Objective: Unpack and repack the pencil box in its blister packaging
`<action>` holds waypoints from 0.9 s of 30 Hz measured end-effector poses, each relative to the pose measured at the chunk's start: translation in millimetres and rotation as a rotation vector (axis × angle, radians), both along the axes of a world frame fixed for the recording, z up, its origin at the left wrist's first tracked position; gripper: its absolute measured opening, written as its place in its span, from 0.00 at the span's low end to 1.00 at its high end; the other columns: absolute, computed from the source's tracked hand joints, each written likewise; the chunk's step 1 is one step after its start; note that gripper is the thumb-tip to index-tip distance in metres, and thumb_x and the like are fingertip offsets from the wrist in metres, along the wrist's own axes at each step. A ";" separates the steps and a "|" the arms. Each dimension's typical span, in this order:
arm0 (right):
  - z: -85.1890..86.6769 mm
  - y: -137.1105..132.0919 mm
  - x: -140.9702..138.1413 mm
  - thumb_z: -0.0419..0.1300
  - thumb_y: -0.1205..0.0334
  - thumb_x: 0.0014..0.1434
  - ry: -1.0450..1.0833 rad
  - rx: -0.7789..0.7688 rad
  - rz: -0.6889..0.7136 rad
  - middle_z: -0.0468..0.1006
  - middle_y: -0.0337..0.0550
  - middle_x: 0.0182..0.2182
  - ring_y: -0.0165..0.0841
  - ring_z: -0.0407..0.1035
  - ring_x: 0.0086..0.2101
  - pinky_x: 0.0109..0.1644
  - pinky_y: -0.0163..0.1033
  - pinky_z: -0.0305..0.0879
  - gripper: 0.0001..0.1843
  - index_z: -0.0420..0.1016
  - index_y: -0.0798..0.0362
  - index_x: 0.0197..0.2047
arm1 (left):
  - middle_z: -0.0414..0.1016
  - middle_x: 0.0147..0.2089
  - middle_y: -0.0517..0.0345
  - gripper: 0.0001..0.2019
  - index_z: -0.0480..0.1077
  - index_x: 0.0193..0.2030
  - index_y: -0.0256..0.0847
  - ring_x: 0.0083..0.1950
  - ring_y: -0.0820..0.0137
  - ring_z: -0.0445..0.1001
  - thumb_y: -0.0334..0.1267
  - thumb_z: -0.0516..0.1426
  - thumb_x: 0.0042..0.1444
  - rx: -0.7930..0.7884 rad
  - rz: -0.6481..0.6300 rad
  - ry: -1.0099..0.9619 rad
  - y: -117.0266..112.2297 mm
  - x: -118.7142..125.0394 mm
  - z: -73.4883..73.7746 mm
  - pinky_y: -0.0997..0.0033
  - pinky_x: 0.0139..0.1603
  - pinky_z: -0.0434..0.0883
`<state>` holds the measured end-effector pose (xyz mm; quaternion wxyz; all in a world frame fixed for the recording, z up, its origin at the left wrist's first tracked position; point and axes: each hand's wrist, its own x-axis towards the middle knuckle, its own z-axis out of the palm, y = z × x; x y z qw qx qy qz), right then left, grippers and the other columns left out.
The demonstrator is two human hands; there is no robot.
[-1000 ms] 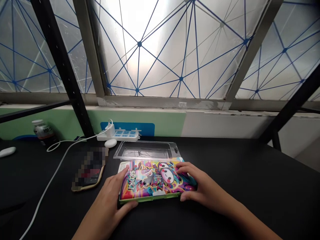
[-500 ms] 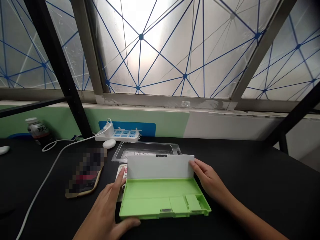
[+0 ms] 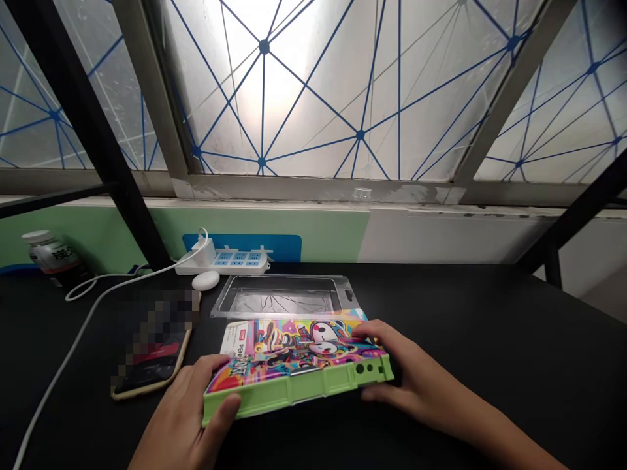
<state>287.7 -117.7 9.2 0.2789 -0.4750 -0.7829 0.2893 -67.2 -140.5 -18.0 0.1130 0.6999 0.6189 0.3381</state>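
Between my hands is a light-green pencil case, its lid lowered and covered in a bright cartoon print. It is slightly tilted, with the right end higher and its green long side facing me. My left hand grips the left end, thumb against the green side and fingers at the top edge. On the right end, my right hand has fingers over the lid and the thumb underneath. Behind the case, a printed card lies partly hidden. Beyond it sits a clear plastic packaging shell.
A phone with a blurred screen lies left of the case. Farther back are a white oval object, a power strip with a plugged-in charger, and a bottle. A white cable runs along the left.
The case stood open, showing its green inside and white inner lid; now the lid is down, printed side up. Both hands have shifted their hold, and the view has moved slightly.
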 end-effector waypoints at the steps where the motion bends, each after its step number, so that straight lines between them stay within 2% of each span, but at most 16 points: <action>1: -0.2 0.0 -1.2 0.65 0.48 0.59 -0.017 -0.003 -0.008 0.71 0.50 0.58 0.48 0.69 0.54 0.57 0.50 0.68 0.29 0.67 0.44 0.61 | 0.78 0.51 0.55 0.30 0.70 0.54 0.48 0.51 0.57 0.77 0.67 0.45 0.62 0.019 -0.024 0.000 0.5 -1.2 -2.1 0.62 0.49 0.74; 3: 0.4 0.5 -2.6 0.64 0.51 0.60 -0.024 -0.011 -0.035 0.73 0.51 0.56 0.47 0.70 0.53 0.56 0.50 0.69 0.25 0.67 0.45 0.59 | 0.77 0.53 0.52 0.33 0.69 0.56 0.47 0.52 0.55 0.77 0.70 0.46 0.60 0.056 -0.068 0.017 2.3 -5.1 -8.5 0.60 0.51 0.73; 6: 3.6 1.6 -2.7 0.64 0.48 0.60 -0.015 -0.069 -0.114 0.76 0.47 0.52 0.45 0.73 0.48 0.52 0.49 0.71 0.24 0.67 0.45 0.58 | 0.77 0.52 0.51 0.31 0.70 0.56 0.46 0.52 0.54 0.76 0.67 0.51 0.59 0.053 -0.112 0.083 6.1 -10.2 -16.3 0.59 0.50 0.74; 10: 7.7 2.9 -3.9 0.59 0.47 0.64 0.045 -0.123 -0.147 0.78 0.48 0.51 0.45 0.75 0.47 0.47 0.46 0.73 0.22 0.67 0.46 0.57 | 0.78 0.40 0.53 0.22 0.75 0.40 0.46 0.43 0.57 0.77 0.61 0.51 0.62 -0.057 -0.164 0.167 8.8 -8.2 -13.5 0.61 0.43 0.75; 13: 7.5 3.9 -6.9 0.58 0.46 0.65 0.102 -0.160 -0.159 0.79 0.49 0.51 0.45 0.75 0.47 0.47 0.45 0.73 0.24 0.64 0.47 0.60 | 0.77 0.37 0.53 0.23 0.74 0.37 0.45 0.41 0.58 0.75 0.62 0.49 0.64 -0.094 -0.173 0.169 8.2 -3.1 -7.4 0.60 0.43 0.74; 17: 4.6 3.2 -11.1 0.55 0.44 0.66 0.106 -0.169 -0.185 0.78 0.50 0.53 0.45 0.75 0.48 0.49 0.47 0.72 0.28 0.58 0.48 0.63 | 0.77 0.45 0.51 0.22 0.73 0.46 0.44 0.46 0.57 0.76 0.61 0.52 0.63 -0.090 -0.160 0.133 9.9 -1.7 -7.7 0.60 0.46 0.74; 21: 1.8 2.6 -13.5 0.51 0.43 0.67 0.016 -0.152 -0.228 0.79 0.51 0.49 0.46 0.75 0.45 0.48 0.51 0.71 0.29 0.56 0.49 0.65 | 0.74 0.58 0.47 0.26 0.69 0.58 0.44 0.58 0.53 0.73 0.59 0.54 0.61 0.006 -0.102 0.121 15.2 -6.2 -17.5 0.53 0.56 0.72; 24: 1.0 4.3 -13.9 0.49 0.42 0.68 -0.053 -0.124 -0.235 0.79 0.50 0.48 0.47 0.75 0.44 0.47 0.52 0.70 0.28 0.58 0.47 0.64 | 0.71 0.63 0.46 0.28 0.65 0.63 0.43 0.63 0.52 0.70 0.57 0.54 0.62 0.008 -0.125 0.140 17.4 -8.4 -23.1 0.50 0.60 0.70; 27: 0.9 6.0 -13.9 0.49 0.42 0.68 -0.090 -0.068 -0.232 0.77 0.50 0.52 0.48 0.74 0.46 0.49 0.53 0.69 0.25 0.63 0.46 0.62 | 0.69 0.65 0.45 0.30 0.62 0.66 0.42 0.65 0.52 0.69 0.56 0.52 0.64 0.003 -0.115 0.120 16.5 -7.8 -25.4 0.47 0.63 0.68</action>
